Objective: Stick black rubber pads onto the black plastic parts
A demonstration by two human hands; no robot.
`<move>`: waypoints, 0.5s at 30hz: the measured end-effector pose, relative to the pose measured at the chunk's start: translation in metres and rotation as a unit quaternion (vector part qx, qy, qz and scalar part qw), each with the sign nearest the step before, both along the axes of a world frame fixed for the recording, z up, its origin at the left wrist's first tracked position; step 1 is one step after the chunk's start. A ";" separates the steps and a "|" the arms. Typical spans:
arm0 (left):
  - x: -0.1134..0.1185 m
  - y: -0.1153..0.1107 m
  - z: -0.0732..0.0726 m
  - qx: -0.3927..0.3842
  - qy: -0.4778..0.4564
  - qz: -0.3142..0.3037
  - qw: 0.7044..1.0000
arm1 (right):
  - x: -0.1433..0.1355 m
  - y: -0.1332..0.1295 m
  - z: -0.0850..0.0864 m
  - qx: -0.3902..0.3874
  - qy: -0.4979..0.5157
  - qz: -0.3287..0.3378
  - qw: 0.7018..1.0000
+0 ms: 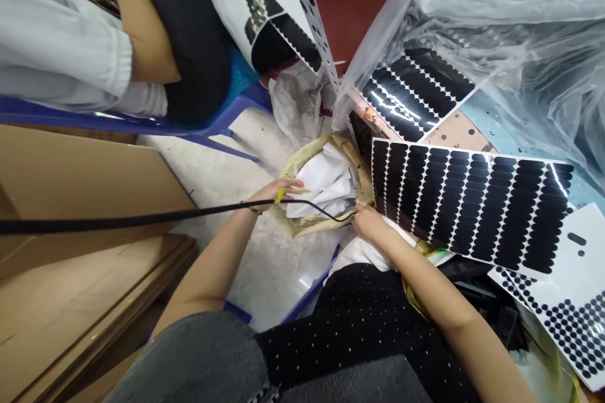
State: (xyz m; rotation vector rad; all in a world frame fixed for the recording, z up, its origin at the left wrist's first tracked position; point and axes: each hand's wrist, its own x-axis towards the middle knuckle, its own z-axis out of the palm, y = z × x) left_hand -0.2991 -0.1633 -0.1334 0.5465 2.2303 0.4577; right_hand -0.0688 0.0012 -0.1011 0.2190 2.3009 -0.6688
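A yellowish sack (309, 154) stands open on the floor before me, filled with crumpled white paper sheets (326, 179). My left hand (274, 192) is at its left rim, fingers stretched toward the paper and partly behind a black cable (203, 211). The cable crosses from the left edge and carries a yellow tie (280, 195). Over at the sack's right rim, my right hand (368, 223) is closed. The thin end of the cable meets its fingertips; what they grip is hidden.
A sheet of black oblong stickers (467, 201) overhangs on the right, with a sheet of round stickers (576, 308) lower down. Clear plastic film (520, 19) covers more sheets. Flattened cardboard (85, 201) stands left. Another person's arm (146, 31) is upper left, near a blue chair (212, 123).
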 end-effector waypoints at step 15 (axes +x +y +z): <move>-0.064 0.019 0.007 0.008 0.112 0.011 0.994 | 0.009 0.010 0.027 0.054 0.145 -0.100 0.983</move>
